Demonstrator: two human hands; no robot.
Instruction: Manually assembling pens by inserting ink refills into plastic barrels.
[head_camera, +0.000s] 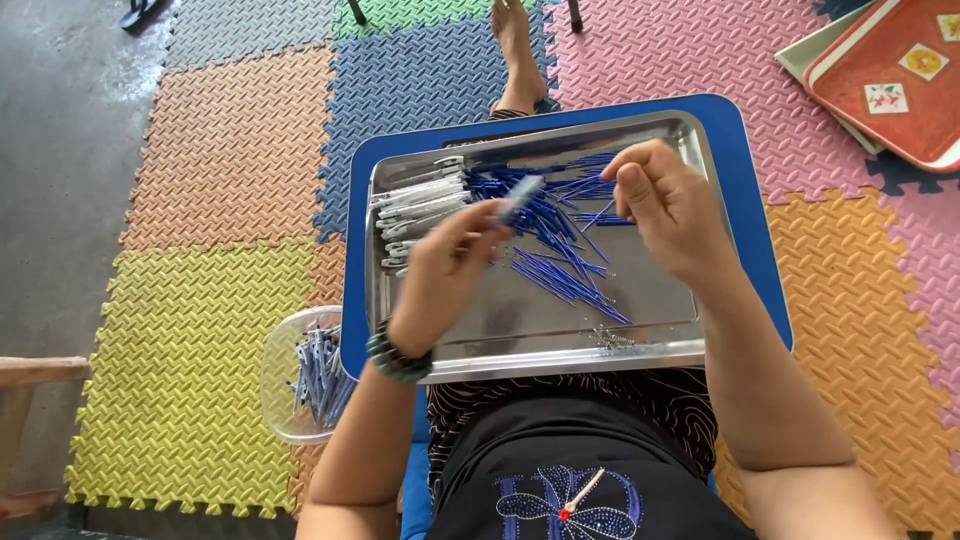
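Note:
A shiny metal tray (660, 345) rests on a blue board (745, 150) across my lap. My left hand (445, 270) grips a clear pen barrel (520, 195) with a blue part, tilted up over the tray. Over the tray's far right, my right hand (670, 205) has its fingertips pinched together near a loose blue pen refill (598, 215); I cannot tell whether it holds one. Several blue refills (555, 245) lie heaped mid-tray. White pen barrels (420, 200) are stacked at its left side. A small pile of springs (610, 338) sits near the front rim.
A clear plastic bowl (280, 385) holding assembled pens sits on the floor at my left knee. Coloured foam mats (230, 150) cover the floor. Orange trays (890, 80) lie at the far right. My bare foot (515, 50) stretches ahead. A wooden edge (30, 375) is at left.

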